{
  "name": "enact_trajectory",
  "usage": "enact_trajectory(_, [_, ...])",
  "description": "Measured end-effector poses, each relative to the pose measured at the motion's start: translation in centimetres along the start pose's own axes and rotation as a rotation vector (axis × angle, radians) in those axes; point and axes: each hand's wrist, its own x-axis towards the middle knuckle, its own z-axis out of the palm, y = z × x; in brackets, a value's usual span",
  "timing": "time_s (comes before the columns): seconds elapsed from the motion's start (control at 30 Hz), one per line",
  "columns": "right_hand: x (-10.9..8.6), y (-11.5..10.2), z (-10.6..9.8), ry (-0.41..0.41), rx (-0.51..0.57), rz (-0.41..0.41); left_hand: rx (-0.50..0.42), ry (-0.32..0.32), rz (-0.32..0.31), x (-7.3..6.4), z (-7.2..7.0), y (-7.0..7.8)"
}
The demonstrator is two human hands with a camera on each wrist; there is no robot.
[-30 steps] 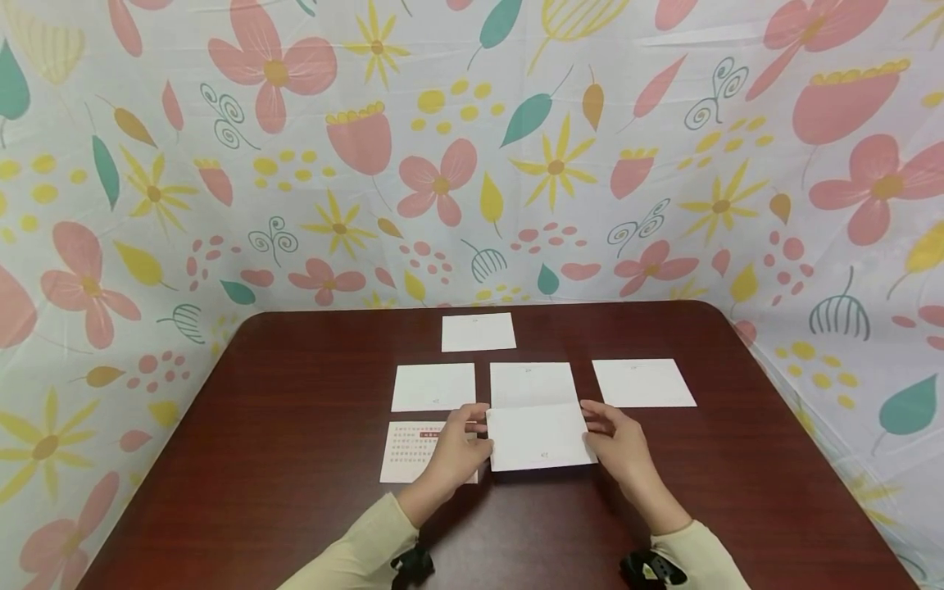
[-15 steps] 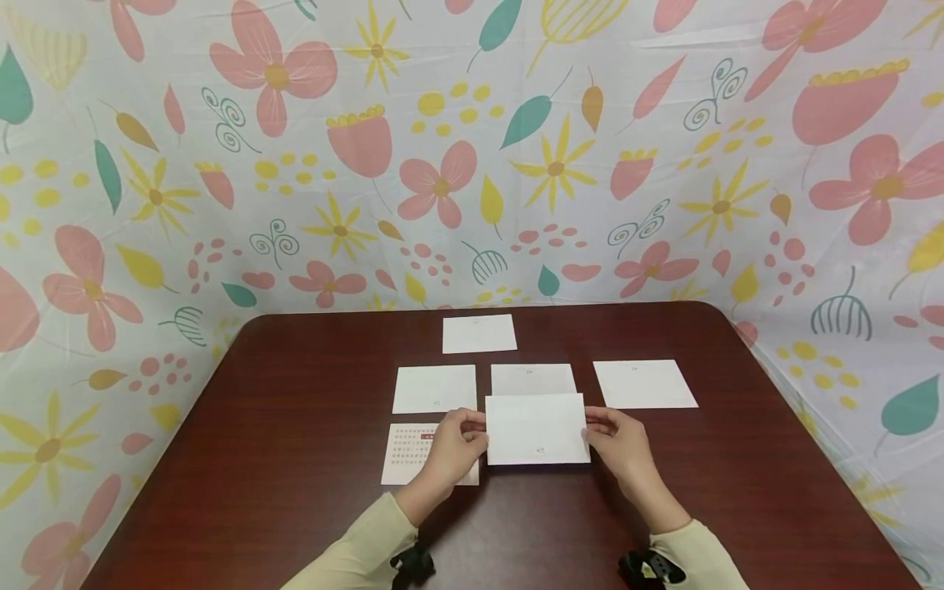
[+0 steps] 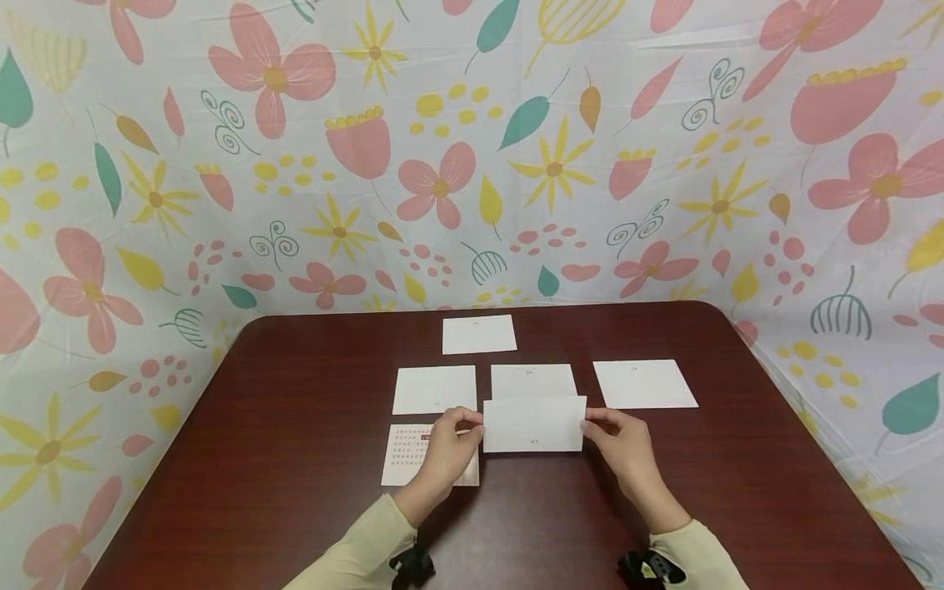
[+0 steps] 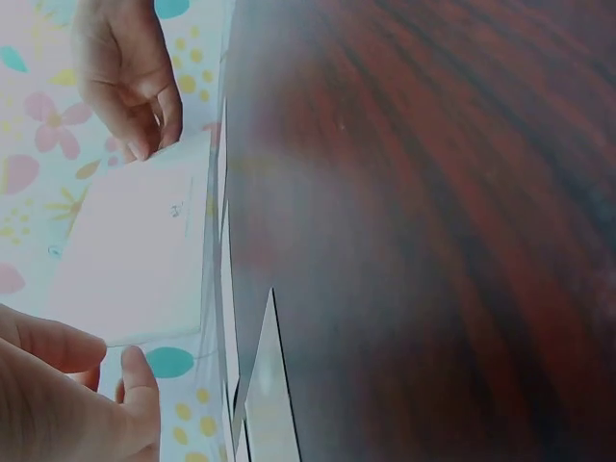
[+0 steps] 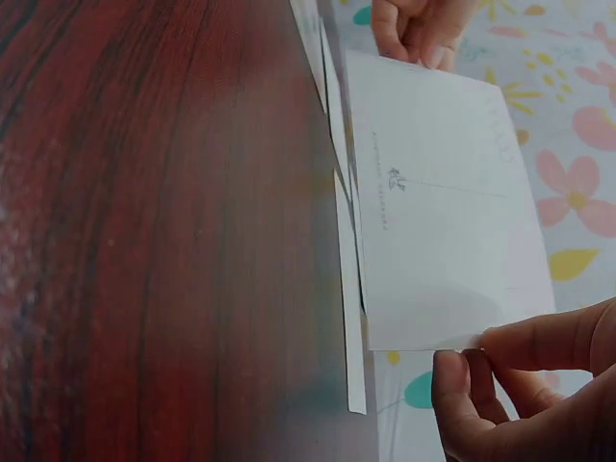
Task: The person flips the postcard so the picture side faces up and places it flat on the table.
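Note:
Between both hands a white postcard [image 3: 534, 424] is held up, tilted, over the middle of the table. My left hand [image 3: 447, 449] pinches its left edge with thumb and fingers. At the right edge, my right hand [image 3: 623, 451] pinches it the same way. The right wrist view shows fine print, a thin line and a small dark mark on the postcard's face [image 5: 438, 202]. Behind it, another white card [image 3: 531, 379] lies flat, its near part hidden. A card with red printed text [image 3: 408, 459] lies beside my left hand, which partly covers it.
More white cards lie flat on the dark wooden table [image 3: 295, 492]: a back card [image 3: 479, 334], a left card [image 3: 435, 389] and a right card [image 3: 645, 383]. A flower-patterned cloth [image 3: 472, 164] hangs behind and around the table.
The held postcard has tilted, its near edge rising in the head view so that it looks narrower. Both hands keep their pinch and have barely moved. The other cards stay put.

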Motion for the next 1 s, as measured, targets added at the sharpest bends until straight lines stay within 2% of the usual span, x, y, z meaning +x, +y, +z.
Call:
enact_trajectory(0.2, [-0.21,0.18,-0.04,-0.007,0.009,0.003,-0.033,0.011,0.036,-0.1,-0.2,-0.19])
enact_trajectory(0.47, [-0.51,0.56,0.06,-0.02,0.02,-0.003,-0.036,0.015,0.032,-0.38,-0.58,-0.56])
enact_trajectory(0.63, [-0.63,0.59,0.2,-0.04,0.084,-0.024,-0.062,0.025,0.036,-0.42,-0.68,-0.53])
enact_trajectory(0.77, [-0.51,0.6,0.24,-0.043,0.141,-0.034,-0.06,0.035,0.007,-0.28,-0.62,-0.34])
enact_trajectory(0.87, [-0.29,0.5,0.18,-0.034,0.142,-0.037,-0.069,0.039,-0.017,-0.08,-0.63,-0.15])
enact_trajectory(1.0, [0.0,0.19,0.11,-0.025,0.145,-0.051,-0.096,0.035,-0.012,0.16,-0.72,0.13])
